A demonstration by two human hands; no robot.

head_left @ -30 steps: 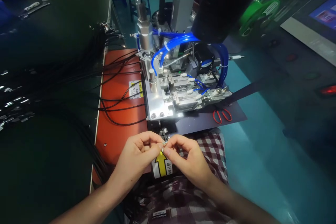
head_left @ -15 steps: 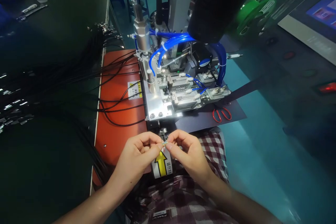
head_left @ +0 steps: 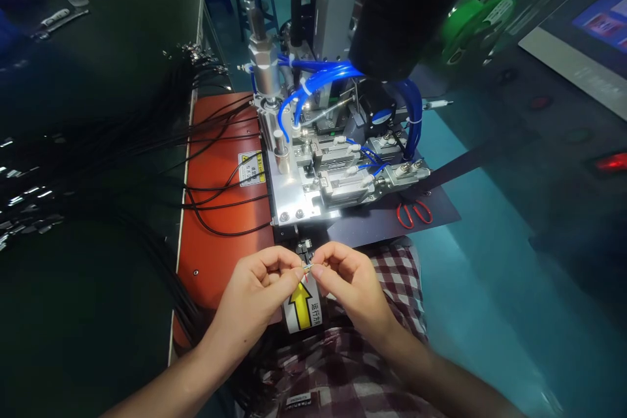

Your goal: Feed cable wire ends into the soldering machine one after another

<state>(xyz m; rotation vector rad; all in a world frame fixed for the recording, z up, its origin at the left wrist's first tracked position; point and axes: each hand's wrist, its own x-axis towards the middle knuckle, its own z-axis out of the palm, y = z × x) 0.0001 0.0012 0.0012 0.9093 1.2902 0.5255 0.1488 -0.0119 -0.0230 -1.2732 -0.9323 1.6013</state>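
Note:
Thin coloured wires (head_left: 307, 268) show between my fingertips, with a small red strand hanging below. My left hand (head_left: 264, 284) pinches them from the left, thumb against forefinger. From the right, my right hand (head_left: 350, 281) pinches the same wires, its fingertips almost touching the left ones. How far the wires run inside my fingers is hidden. Just beneath my hands is a white label with a yellow arrow (head_left: 301, 307). A small black fixture (head_left: 304, 248) sits right behind the fingertips, at the machine's near edge.
A metal machine (head_left: 337, 170) with blue air tubes (head_left: 333, 70) stands ahead. Black cables (head_left: 220, 232) cross the orange plate (head_left: 220, 268) at left, from bundles on the dark table. Red-handled scissors (head_left: 414, 214) lie at right. A green spool (head_left: 477, 23) and a screen (head_left: 605, 23) are further right.
My right thumb and fingertips have shifted very slightly at the wires. My left hand keeps its place, and the machine and cables look the same.

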